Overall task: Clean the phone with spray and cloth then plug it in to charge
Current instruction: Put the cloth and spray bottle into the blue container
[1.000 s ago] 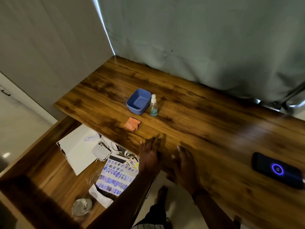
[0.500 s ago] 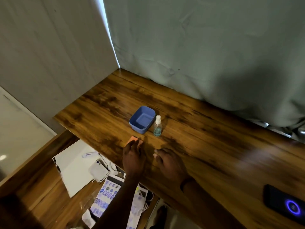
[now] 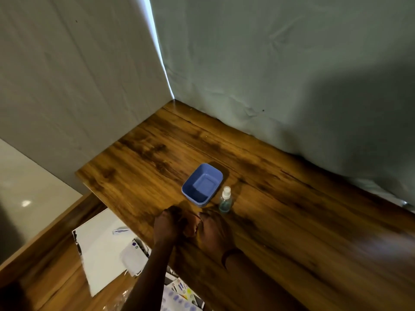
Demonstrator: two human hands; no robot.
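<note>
Head view, on my feed: left hand [image 3: 165, 225] and right hand [image 3: 214, 230] meet at the near edge of the table [image 3: 292, 221], fingers curled. A sliver of orange cloth [image 3: 197, 221] shows between them, but with the blur I cannot tell whether either hand grips it. One spray bottle [image 3: 225, 199] stands upright just beyond the right hand. One blue tub [image 3: 186, 191] beside it holds nothing. I see an open drawer [image 3: 45, 254] lower left, holding a white sheet [image 3: 101, 248] and printed cards [image 3: 179, 297].
</note>
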